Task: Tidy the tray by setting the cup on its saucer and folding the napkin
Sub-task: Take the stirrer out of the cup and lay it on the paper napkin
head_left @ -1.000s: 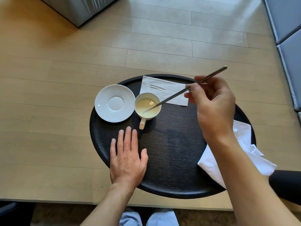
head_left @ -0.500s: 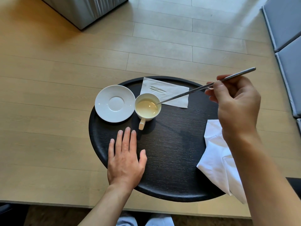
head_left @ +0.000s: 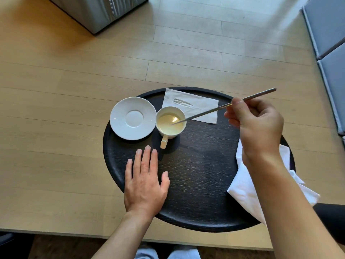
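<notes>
Dipping back into the cup [head_left: 170, 122], the spoon [head_left: 224, 107] stays pinched in the right hand [head_left: 255, 126] grip

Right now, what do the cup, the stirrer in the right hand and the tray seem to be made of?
Cup: looks like glazed white ceramic, smooth and glossy like the saucer.
Stirrer: probably stainless steel, a thin grey rod with a dull metallic sheen, pinched in the right hand.
Tray: apparently dark-stained wood or veneer, with matte, fine, straight grain lines.
</notes>
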